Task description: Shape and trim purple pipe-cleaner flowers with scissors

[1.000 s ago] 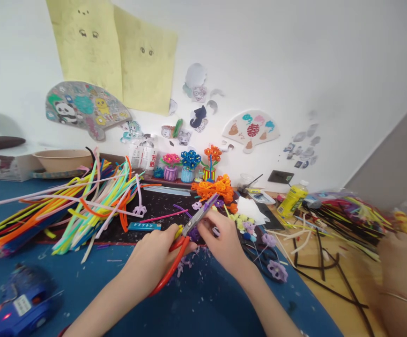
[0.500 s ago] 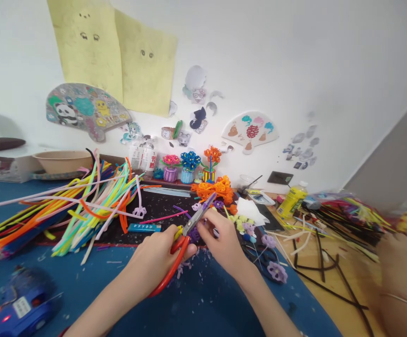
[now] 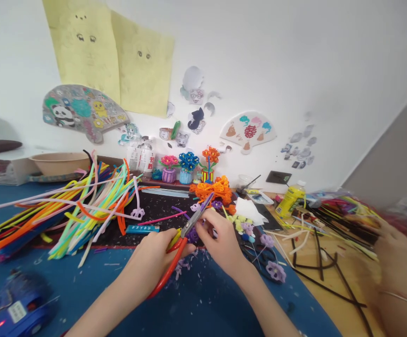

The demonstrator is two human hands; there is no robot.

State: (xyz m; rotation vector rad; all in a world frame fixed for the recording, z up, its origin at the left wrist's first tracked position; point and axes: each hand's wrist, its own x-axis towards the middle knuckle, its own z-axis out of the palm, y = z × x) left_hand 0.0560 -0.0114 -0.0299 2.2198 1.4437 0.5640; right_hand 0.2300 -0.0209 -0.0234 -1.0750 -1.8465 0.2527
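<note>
While three flowerpots (image 3: 185,176) stand behind, left hand (image 3: 154,249) grips one pair of scissors (image 3: 187,229), right hand (image 3: 221,239) unclearly filled

2 forearms (image 3: 110,297) angled inward; left fingers (image 3: 168,235), right fingers (image 3: 204,232) curled.

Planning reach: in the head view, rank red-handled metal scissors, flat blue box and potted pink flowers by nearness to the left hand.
1. Red-handled scissors: in the left hand.
2. Blue box: just beyond it.
3. Pink flowers: behind, near the wall.
</note>
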